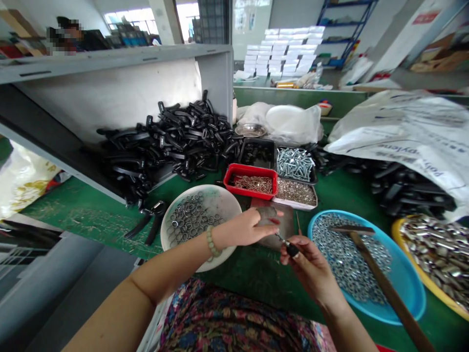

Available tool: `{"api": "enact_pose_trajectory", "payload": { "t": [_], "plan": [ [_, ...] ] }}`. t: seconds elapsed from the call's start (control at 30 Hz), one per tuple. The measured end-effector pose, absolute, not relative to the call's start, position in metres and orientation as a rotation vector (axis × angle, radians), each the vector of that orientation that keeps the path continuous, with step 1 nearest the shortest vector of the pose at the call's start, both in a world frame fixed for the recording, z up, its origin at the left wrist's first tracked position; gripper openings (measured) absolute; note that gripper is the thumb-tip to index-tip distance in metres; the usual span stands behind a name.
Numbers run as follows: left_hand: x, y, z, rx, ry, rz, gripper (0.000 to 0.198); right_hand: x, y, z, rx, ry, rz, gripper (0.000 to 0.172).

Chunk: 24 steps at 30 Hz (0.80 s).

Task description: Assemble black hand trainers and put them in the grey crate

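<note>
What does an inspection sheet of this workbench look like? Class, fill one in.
Surface: green mat, crowded.
Job's things: small black-tipped part; white bowl of rings; blue basin of small metal pieces.
Clutter: hammer lying across the blue basin; pile of black handles; pliers.
Hands: right hand pinches the part; left hand touches its metal end.
Cables: nothing seen.
Surroundings: grey shelf, stacked white boxes.

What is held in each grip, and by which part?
Right grip: a black part, pinched at its black end. Left grip: seems to pinch the tip of the metal pin sticking out of that part.
</note>
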State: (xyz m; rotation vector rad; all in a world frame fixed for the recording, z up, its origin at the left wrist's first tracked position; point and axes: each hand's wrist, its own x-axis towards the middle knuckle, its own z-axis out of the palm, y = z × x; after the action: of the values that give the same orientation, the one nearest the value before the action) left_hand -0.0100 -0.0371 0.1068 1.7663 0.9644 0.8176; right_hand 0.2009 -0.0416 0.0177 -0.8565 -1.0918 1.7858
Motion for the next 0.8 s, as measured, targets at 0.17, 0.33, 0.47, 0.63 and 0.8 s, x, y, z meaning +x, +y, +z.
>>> {"api": "enact_pose_trajectory", "payload": {
  "t": [0.17, 0.33, 0.47, 0.63, 0.8],
  "plan": [
    [-0.044, -0.023, 0.119, 1.837, 0.883, 0.684, 0.039, 0.206, -0.039, 0.007, -0.927, -1.152, 1.758, 0.023],
    [-0.144, 0.059, 0.098, 1.865, 2.164, 0.682, 0.027, 0.210, -0.036, 0.008, -0.920, -1.072, 1.707, 0.023],
    [-0.197, 0.106, 0.081, 1.811, 2.593, 0.466, 0.026, 0.209, -0.039, 0.014, -0.959, -1.041, 1.684, 0.026],
    [-0.204, 0.111, 0.059, 1.773, 2.693, 0.331, 0.032, 0.208, -0.040, 0.015, -0.993, -0.983, 1.663, 0.025],
    [-0.212, 0.105, 0.069, 1.728, 2.664, 0.712, 0.028, 0.207, -0.033, 0.023, -0.930, -0.938, 1.630, 0.025]
  ]
}}
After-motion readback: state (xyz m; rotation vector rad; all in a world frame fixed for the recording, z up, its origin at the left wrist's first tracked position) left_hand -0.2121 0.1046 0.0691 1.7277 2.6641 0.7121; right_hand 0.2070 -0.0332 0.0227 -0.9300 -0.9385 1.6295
